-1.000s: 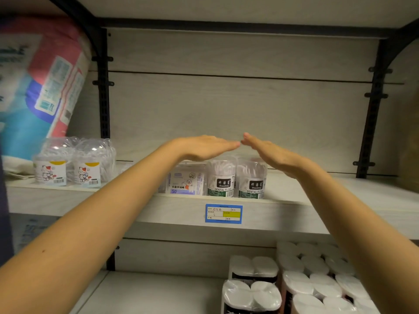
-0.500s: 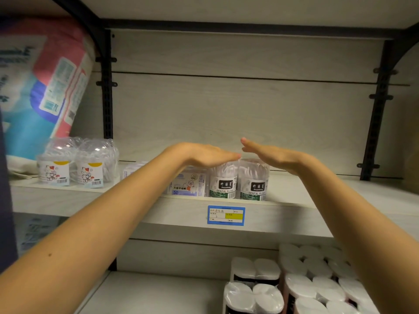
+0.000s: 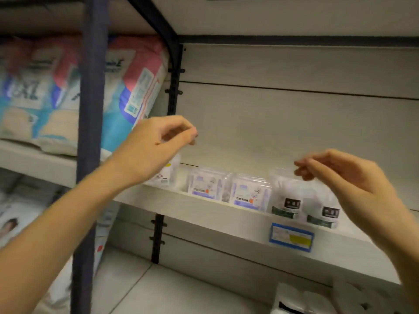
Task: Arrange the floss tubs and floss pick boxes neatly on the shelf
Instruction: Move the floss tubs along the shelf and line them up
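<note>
Floss tubs [image 3: 286, 200] stand at the front lip of the shelf [image 3: 204, 211] beside the floss pick boxes [image 3: 247, 194], so a careless reach by the loosely curled, empty left hand [image 3: 156, 146] or right hand [image 3: 342, 175] could topple one off.

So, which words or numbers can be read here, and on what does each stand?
Nothing is readable; the picture is blurred.
Black labels on round clear plastic floss tubs: blurred.
Purple print on flat clear floss pick boxes: blurred.
Blue and yellow paper shelf tag: blurred.
Pink and blue soft pack: blurred.
</note>
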Demonstrator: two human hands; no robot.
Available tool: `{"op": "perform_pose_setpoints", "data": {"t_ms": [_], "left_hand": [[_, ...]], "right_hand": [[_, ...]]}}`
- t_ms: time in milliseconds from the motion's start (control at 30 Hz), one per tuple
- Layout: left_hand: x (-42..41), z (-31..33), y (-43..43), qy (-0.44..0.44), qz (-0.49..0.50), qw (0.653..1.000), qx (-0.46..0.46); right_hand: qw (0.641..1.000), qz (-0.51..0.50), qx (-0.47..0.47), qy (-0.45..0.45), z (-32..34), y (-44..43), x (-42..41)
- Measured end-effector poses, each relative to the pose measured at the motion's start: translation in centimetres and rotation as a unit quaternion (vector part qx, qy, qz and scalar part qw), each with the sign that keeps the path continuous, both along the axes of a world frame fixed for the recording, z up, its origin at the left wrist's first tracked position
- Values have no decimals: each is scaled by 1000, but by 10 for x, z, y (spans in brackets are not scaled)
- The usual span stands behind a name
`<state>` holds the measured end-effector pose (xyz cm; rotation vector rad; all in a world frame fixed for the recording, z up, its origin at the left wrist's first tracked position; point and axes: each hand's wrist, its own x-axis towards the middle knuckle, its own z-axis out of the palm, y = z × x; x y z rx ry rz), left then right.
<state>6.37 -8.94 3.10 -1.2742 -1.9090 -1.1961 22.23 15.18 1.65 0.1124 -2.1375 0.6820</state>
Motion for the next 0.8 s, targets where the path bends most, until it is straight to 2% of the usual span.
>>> {"op": "perform_pose_setpoints", "data": {"t_ms": [133, 267, 500, 667, 800], "left_hand": [[-44, -13, -79, -97, 24, 994, 36], [-75, -15, -105, -123, 19, 992, 25], [-119, -14, -75, -130, 18, 991, -34], [-147, -13, -67, -203, 39, 975, -75], [-160, -20, -65, -223, 37, 970, -89]], "right_hand": [[996, 63, 33, -58, -26, -61, -23], [995, 57, 45, -71, -24, -113, -76], [996, -53, 48, -58, 11, -164, -181], [969, -152, 91, -170, 19, -172, -220], [942, -200, 102, -251, 20, -169, -229]]}}
